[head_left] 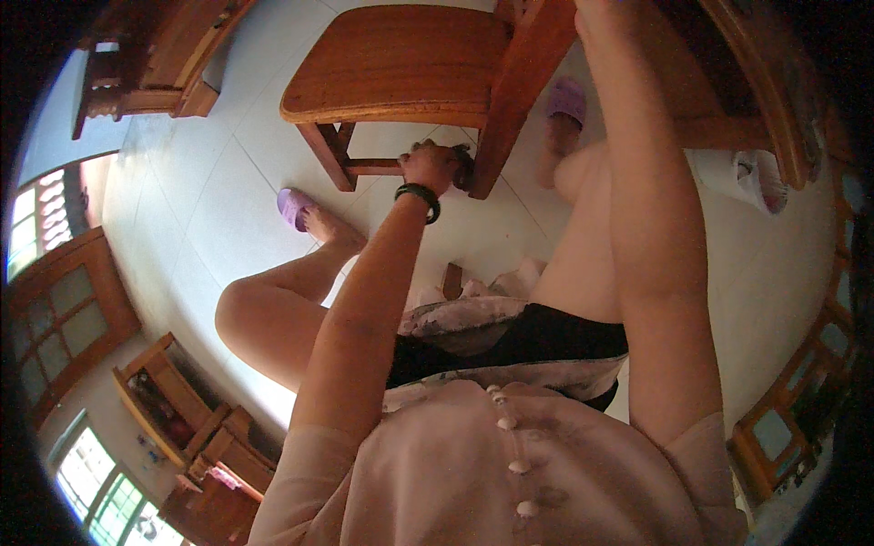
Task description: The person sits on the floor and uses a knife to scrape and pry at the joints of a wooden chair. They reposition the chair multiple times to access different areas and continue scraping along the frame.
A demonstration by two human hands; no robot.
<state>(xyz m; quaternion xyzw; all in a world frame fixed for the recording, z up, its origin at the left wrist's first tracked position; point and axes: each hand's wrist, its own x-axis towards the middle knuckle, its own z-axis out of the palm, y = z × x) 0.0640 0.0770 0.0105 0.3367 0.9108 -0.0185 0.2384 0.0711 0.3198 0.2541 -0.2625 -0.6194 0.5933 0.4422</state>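
Note:
A wooden chair (391,64) with a rounded seat stands in front of me. My left hand (431,168), with a dark bracelet at the wrist, is low by its near right leg (494,159), fingers curled round a small dark thing that I cannot make out, pressed at that leg. My right arm reaches up to the top edge, where my right hand (594,16), partly cut off, grips the chair's wooden upright (537,45). My bare legs are bent wide apart around the chair's near end, with purple slippers (293,207) on my feet.
Another piece of wooden furniture (150,64) stands at upper left, a dark wooden frame (765,82) at upper right above a white object (739,177) on the tiled floor (200,182). Glazed doors (68,318), a window (91,464) and more wooden furniture (168,391) line the left side.

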